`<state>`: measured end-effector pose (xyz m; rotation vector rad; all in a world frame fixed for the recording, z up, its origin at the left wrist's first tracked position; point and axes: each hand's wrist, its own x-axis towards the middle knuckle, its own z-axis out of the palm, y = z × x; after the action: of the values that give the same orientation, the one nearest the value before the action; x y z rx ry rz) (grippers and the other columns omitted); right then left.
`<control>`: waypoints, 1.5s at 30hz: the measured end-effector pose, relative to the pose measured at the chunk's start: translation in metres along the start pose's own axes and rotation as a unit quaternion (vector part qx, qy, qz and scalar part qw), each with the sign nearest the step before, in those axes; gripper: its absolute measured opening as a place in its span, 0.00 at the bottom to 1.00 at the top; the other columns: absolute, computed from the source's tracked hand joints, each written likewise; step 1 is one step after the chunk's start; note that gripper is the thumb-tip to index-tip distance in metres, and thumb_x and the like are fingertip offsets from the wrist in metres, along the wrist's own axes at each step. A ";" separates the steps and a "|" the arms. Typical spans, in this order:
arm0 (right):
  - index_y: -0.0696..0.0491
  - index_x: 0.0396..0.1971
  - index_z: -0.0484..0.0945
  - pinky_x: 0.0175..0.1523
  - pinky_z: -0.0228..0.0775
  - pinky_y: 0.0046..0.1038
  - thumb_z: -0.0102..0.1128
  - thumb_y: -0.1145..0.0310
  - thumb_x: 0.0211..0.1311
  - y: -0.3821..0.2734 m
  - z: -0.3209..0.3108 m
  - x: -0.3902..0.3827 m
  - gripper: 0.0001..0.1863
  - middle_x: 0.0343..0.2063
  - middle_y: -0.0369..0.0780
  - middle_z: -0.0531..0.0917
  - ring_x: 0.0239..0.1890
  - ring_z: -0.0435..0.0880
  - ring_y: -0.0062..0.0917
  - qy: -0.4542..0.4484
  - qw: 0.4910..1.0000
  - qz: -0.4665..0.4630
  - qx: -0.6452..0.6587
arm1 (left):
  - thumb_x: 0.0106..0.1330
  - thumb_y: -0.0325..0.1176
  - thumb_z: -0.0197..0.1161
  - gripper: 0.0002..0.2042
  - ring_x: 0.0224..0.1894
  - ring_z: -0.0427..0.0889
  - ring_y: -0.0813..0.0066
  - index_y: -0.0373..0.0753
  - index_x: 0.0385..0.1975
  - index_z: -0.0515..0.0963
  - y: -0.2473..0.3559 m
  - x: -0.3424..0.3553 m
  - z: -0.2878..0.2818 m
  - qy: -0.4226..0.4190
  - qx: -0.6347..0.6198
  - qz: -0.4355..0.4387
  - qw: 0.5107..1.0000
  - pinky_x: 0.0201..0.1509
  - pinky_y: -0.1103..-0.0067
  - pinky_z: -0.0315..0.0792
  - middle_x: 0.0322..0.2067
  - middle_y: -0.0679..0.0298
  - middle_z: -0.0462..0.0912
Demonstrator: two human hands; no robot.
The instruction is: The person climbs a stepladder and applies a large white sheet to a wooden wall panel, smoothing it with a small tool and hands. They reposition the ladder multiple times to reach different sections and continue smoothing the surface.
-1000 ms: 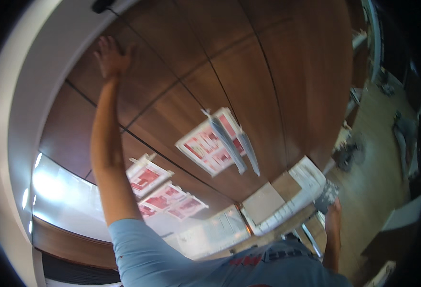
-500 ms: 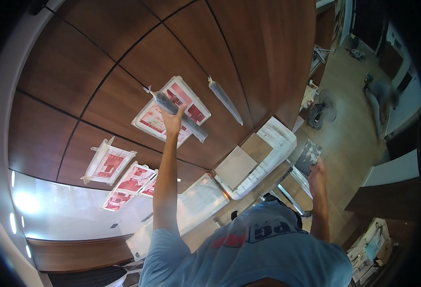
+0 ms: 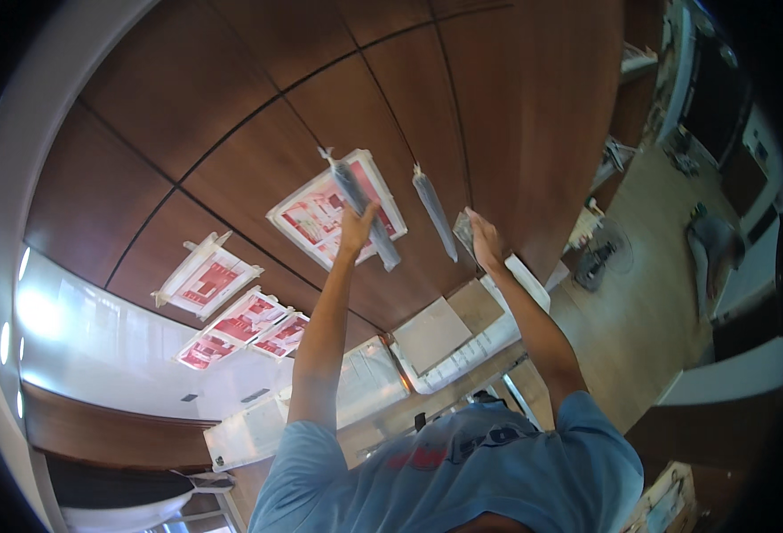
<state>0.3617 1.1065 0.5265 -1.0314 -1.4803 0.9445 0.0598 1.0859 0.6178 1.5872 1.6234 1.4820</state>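
My left hand (image 3: 357, 229) is wrapped around the lower half of a long dark door handle (image 3: 349, 185), covered in clear plastic, on a brown wood panel (image 3: 534, 115). A printed sheet with red pictures (image 3: 310, 216) is taped behind it. My right hand (image 3: 487, 243) is raised to the panel and closed on a thin grey sheet with whitish smears (image 3: 464, 231), perhaps sandpaper; the fingers partly hide it. Between my hands hangs a second plastic-wrapped handle (image 3: 434, 213), which neither hand touches.
More taped red printed sheets (image 3: 209, 282) are lower left. Below my hands is a white covered surface (image 3: 369, 377) bearing a beige board (image 3: 431, 336). A standing fan (image 3: 600, 253) is on the tiled floor at right. Farther back, a person (image 3: 714, 249) bends over.
My right hand has swung up and left from beside my body to the wood panel, carrying the grey sheet. My left hand still holds the handle; the view has shifted slightly.
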 end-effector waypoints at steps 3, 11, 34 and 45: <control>0.66 0.70 0.64 0.66 0.69 0.39 0.53 0.40 0.73 -0.022 0.032 0.041 0.44 0.56 0.62 0.80 0.63 0.78 0.52 -0.038 0.998 0.018 -0.047 | 0.69 0.38 0.69 0.12 0.29 0.80 0.75 0.34 0.35 0.78 -0.003 -0.003 -0.005 -0.059 0.038 -0.078 0.994 0.32 0.73 0.75 0.26 0.65 0.81; 0.66 0.67 0.67 0.67 0.70 0.38 0.67 0.44 0.64 -0.017 0.100 0.067 0.45 0.58 0.59 0.80 0.63 0.79 0.47 -0.167 0.977 -0.084 -0.102 | 0.66 0.35 0.70 0.11 0.35 0.81 0.75 0.34 0.37 0.81 0.010 -0.013 -0.007 -0.075 0.010 -0.081 0.994 0.41 0.73 0.76 0.31 0.65 0.84; 0.61 0.61 0.76 0.61 0.75 0.38 0.70 0.50 0.62 -0.004 0.109 0.077 0.35 0.51 0.56 0.84 0.57 0.85 0.45 -0.200 0.978 -0.037 -0.043 | 0.64 0.36 0.73 0.15 0.40 0.83 0.71 0.31 0.42 0.81 0.014 -0.020 -0.002 -0.064 -0.008 -0.121 0.991 0.47 0.73 0.77 0.37 0.60 0.86; 0.62 0.53 0.82 0.59 0.71 0.29 0.57 0.51 0.76 0.117 -0.041 -0.110 0.26 0.49 0.41 0.87 0.53 0.82 0.25 -0.128 0.973 0.178 0.072 | 0.74 0.53 0.59 0.30 0.54 0.79 0.62 0.29 0.60 0.75 -0.132 -0.283 -0.056 0.117 -0.028 -0.278 0.953 0.61 0.69 0.70 0.48 0.49 0.82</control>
<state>0.4249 1.0403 0.3878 -1.1217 -1.4325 1.4661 0.0255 0.8401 0.4202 0.8340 1.9293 1.4133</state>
